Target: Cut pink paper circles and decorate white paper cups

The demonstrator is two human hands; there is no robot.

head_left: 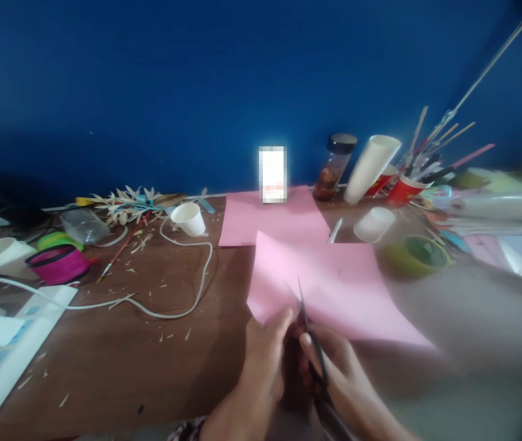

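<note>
My left hand (263,358) pinches the near edge of a pink paper sheet (334,285) that is lifted off the wooden table (151,355). My right hand (341,376) is closed round the handles of dark scissors (309,334), whose blades point up and away into the sheet's near edge. The two hands nearly touch in front of me. A second pink sheet (265,217) lies flat behind the first, against the blue wall.
A white cable (173,306) loops across the table's left half, beside a white power strip (8,355), a pink tape roll (59,262), paper cups (189,218) and straw scraps. At the back right stand a jar (334,166), red cups of brushes (403,187) and a green bowl (419,254).
</note>
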